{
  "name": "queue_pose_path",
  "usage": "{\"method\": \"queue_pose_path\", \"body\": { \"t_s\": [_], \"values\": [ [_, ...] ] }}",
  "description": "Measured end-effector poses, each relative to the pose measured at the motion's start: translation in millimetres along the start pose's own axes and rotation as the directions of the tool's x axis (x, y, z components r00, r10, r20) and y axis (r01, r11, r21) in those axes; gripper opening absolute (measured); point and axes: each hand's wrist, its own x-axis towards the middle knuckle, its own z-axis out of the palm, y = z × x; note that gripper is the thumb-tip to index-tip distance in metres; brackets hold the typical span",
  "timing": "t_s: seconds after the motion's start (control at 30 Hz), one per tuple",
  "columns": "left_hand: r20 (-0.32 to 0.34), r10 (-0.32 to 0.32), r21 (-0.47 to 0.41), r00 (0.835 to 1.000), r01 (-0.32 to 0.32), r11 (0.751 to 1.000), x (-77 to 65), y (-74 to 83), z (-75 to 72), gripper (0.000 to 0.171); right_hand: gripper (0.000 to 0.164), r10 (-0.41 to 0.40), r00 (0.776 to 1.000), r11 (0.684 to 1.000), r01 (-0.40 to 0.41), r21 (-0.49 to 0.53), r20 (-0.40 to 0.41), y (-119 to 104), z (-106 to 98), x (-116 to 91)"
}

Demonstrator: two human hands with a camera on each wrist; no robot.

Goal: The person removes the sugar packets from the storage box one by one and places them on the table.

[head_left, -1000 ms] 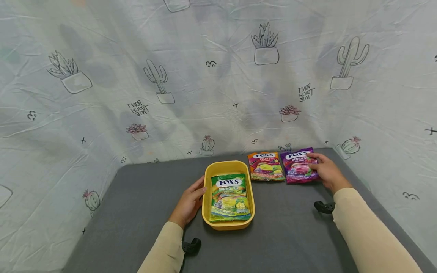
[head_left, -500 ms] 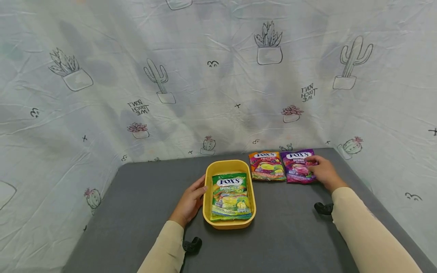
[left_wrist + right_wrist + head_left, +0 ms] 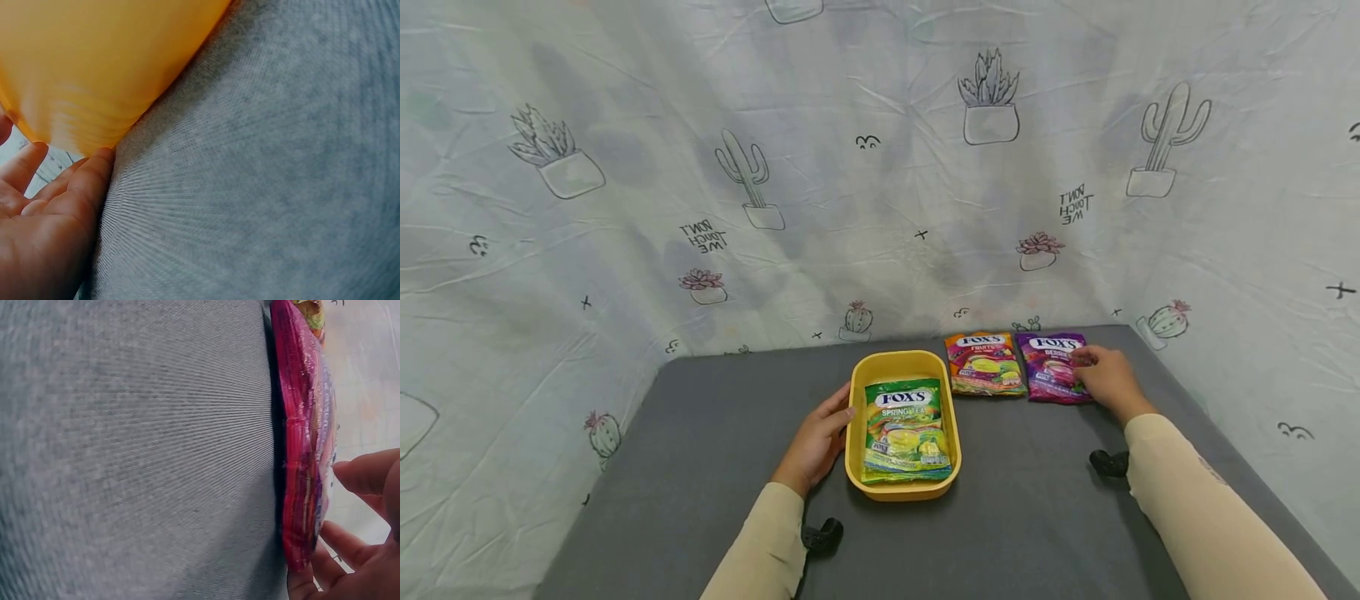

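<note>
- Right grip (image 3: 1108, 379) of the person I watch from afar is at the right edge of the purple packet (image 3: 1048, 371); from the wrist feed I read the fingers as bent against that edge, the thumb at the printed face, but I cannot tell whether they pinch it.
- Left grip (image 3: 816, 440) is relaxed rather than clenched: I see its fingertips against the outside of the yellow container (image 3: 898, 365) on the left, the thumb at the rim.
- My head feed shows a dark grey worktop (image 3: 730, 433), its cloth-like weave clear in both wrist feeds.
- Behind and on both sides I have a pale, creased cloth backdrop (image 3: 820, 275) printed with potted cacti, succulents and reversed lettering.
- Inside the yellow container, which sits near the middle of the worktop, I find one green packet (image 3: 902, 425), face up, marked FOX'S Spring Tea.
- Near the back edge I see the orange packet (image 3: 985, 367), FOX'S Fruits, lying face up just right of the container; just right of that lies the purple packet, FOX'S Berries.
- Cream sleeves (image 3: 1206, 500) cover both forearms, with a black fitting (image 3: 823, 536) at each wrist.
</note>
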Motion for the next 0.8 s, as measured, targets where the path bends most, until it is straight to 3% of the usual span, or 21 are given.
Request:
{"method": "queue_pose_path", "body": {
  "t_s": [0.2, 0.33, 0.43, 0.53, 0.6, 0.8],
  "values": [
    [0.004, 0.003, -0.002, 1.000, -0.003, 1.000, -0.1, 0.0, 0.1, 0.060, 0.047, -0.038, 0.997, 0.999, 0.038, 0.009, -0.068, -9.6, -4.0, -0.8],
    [0.004, 0.004, -0.001, 1.000, -0.004, 1.000, -0.5, 0.2, 0.5, 0.061, 0.051, -0.054, 0.997, 0.992, 0.060, 0.112, -0.062, -21.4, -7.2, -4.9],
    [0.003, 0.004, 0.005, 1.000, -0.004, 1.000, -0.6, 0.2, 1.0, 0.060, 0.054, -0.064, 0.997, 0.959, 0.070, 0.273, -0.033, -30.8, -9.9, -8.8],
    [0.004, 0.007, 0.011, 1.000, -0.007, 1.000, -0.3, -0.3, 1.4, 0.060, 0.057, -0.076, 0.997, 0.905, 0.070, 0.420, -0.003, -39.4, -13.6, -12.3],
    [0.004, 0.007, 0.013, 1.000, -0.007, 1.000, -0.4, -0.3, 1.6, 0.060, 0.059, -0.081, 0.997, 0.877, 0.065, 0.476, 0.012, -43.7, -16.2, -14.4],
    [-0.001, 0.003, 0.013, 1.000, -0.003, 1.000, -1.2, -0.3, 1.5, 0.060, 0.070, -0.116, 0.991, 0.837, 0.065, 0.544, 0.060, -51.7, -20.3, -18.0]
  ]
}}
